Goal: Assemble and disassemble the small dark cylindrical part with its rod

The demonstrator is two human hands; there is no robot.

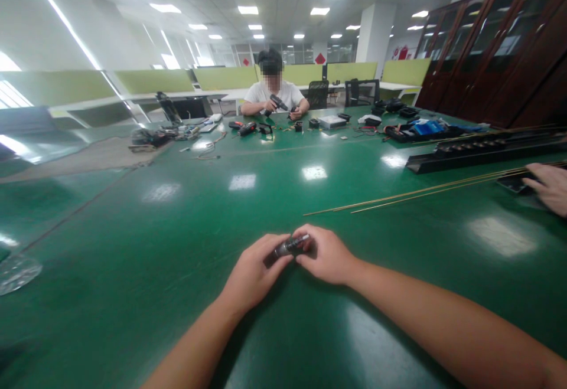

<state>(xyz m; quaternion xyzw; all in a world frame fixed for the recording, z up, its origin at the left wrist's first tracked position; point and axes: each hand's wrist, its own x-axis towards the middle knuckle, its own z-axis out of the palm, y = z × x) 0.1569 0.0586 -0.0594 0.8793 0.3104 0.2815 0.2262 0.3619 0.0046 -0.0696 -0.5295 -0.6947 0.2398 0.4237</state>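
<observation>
A small dark part (284, 248), roughly block-shaped with a grey, ridged upper side, is held between my two hands just above the green table (190, 212). My left hand (256, 268) has its thumb and fingers closed around the left end. At the other end, my right hand (325, 253) is closed on it too, with a short pale tip showing near the fingers. The fingers cover much of the part, so its exact kind cannot be made out.
Thin brass-coloured rods (398, 193) lie to the right, beside a long black channel (469, 156). Another person's hand (551, 188) rests on a black part at the right edge. Across the table, a person (275, 97) holds a power drill (278, 103) among scattered tools.
</observation>
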